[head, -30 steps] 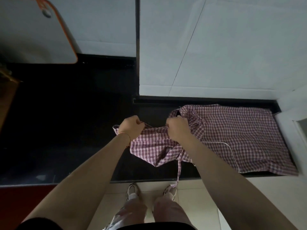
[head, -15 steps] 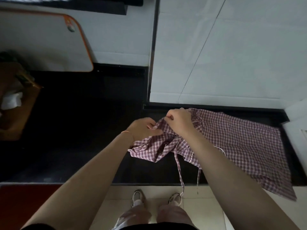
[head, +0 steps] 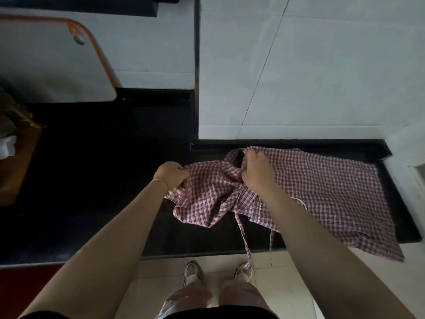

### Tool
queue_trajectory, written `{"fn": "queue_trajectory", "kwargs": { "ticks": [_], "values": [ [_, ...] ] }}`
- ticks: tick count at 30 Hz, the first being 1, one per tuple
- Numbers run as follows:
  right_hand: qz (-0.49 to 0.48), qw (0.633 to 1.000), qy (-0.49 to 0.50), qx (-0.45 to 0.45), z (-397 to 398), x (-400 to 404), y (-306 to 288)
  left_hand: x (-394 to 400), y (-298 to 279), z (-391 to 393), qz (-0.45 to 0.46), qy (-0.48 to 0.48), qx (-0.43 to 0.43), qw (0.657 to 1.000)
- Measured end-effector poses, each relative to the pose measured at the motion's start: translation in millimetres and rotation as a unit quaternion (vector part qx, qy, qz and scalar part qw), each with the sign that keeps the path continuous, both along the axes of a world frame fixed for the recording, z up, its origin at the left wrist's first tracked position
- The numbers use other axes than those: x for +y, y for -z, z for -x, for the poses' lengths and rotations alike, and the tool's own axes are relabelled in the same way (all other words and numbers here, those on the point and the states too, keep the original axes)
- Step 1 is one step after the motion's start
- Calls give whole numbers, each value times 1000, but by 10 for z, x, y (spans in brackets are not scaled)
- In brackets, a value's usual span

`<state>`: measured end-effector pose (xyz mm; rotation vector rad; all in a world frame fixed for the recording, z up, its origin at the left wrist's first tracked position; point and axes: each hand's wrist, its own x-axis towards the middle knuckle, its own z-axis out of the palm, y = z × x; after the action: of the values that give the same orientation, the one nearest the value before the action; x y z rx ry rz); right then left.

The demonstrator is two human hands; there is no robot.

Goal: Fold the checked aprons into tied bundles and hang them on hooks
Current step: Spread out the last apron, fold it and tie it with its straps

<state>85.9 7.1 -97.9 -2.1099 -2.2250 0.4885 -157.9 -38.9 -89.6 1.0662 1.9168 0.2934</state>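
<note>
A red-and-white checked apron (head: 326,192) lies spread on the black counter (head: 115,203), its right corner hanging over the front edge. The apron's left part is bunched up between my hands. My left hand (head: 171,174) pinches the crumpled left end of the cloth. My right hand (head: 255,171) grips a fold near the neck loop, close to the wall. Two thin checked ties (head: 245,242) dangle from the bunch past the counter's front edge, toward the floor. No hooks are in view.
A white cutting board with an orange rim (head: 57,63) leans against the tiled wall (head: 322,65) at the back left. A brown box (head: 16,162) with something white in it stands at the far left. My legs and shoes (head: 193,272) show below on the pale floor.
My right hand has shifted back toward the wall and slightly right, gathering the cloth near the neck loop. My left hand stays on the cloth's left end. The apron's left part is more bunched.
</note>
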Motion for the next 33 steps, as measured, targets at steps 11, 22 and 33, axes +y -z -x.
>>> {"fn": "queue_trajectory", "kwargs": {
  "ticks": [11, 22, 33],
  "values": [
    [212, 956, 189, 76, -280, -57, 318, 9, 279, -255, -59, 244, 275, 928],
    [223, 974, 29, -37, -636, -202, 483, 226, 477, -779, 22, 164, 19, 986],
    [229, 972, 13, 44, -903, 72, 388, 441, 456, -1119, 25, 117, 35, 992]
  ]
}}
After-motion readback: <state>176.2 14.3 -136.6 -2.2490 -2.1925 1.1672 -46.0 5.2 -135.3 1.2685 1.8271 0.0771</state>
